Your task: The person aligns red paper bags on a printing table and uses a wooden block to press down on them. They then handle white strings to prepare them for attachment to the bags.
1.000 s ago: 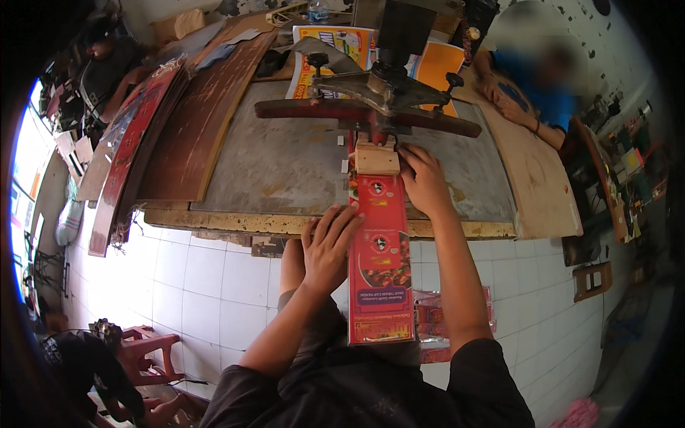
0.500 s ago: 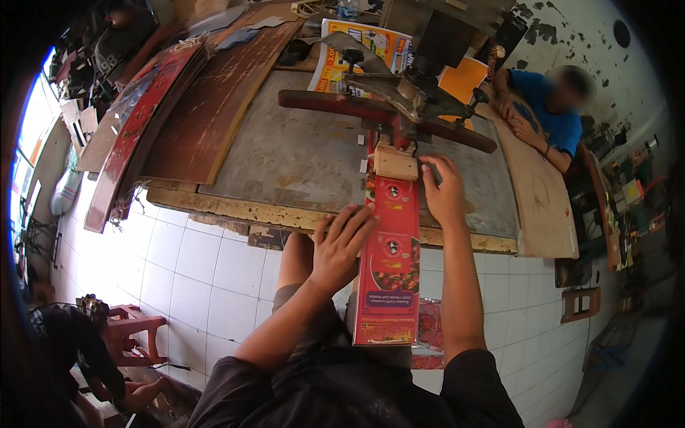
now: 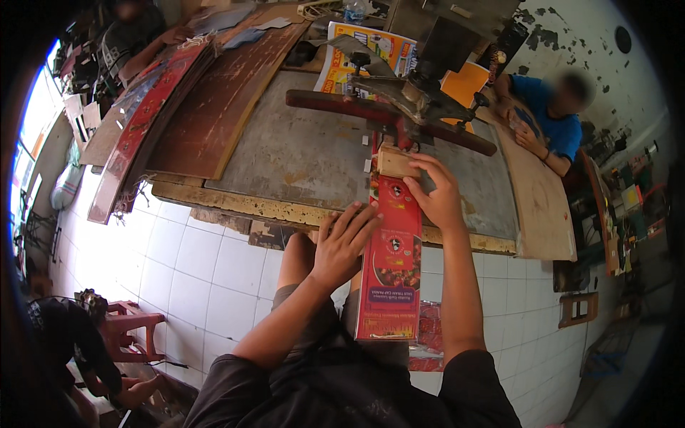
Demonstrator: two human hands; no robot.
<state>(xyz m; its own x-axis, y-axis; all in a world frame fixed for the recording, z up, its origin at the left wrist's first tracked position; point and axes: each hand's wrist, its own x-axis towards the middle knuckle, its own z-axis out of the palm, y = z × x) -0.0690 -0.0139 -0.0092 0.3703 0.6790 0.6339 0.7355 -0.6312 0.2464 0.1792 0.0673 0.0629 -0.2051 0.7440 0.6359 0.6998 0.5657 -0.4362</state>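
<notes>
A long red printed plastic strip (image 3: 392, 292), with food pictures on it, runs from above my lap over the table edge toward a machine. My left hand (image 3: 344, 246) lies with fingers spread, the tips on the strip's left edge. Across the strip's far end sits a small wooden block (image 3: 397, 162) under the machine's dark red crossbar (image 3: 342, 105). My right hand (image 3: 437, 196) reaches to the block's right end, fingertips at its edge and thumb apart over the strip. The strip's far end is hidden under the block.
The machine stands on a worn grey tabletop (image 3: 285, 150). Brown boards (image 3: 221, 107) and a stack of long red sheets (image 3: 135, 153) lie at left. A person in a blue shirt (image 3: 535, 93) sits at right. A red stool (image 3: 132, 332) stands on the tiled floor.
My right hand has moved slightly left, its fingers now at the wooden block. The strip's near end appears a little farther forward. My left hand stays on the strip's edge.
</notes>
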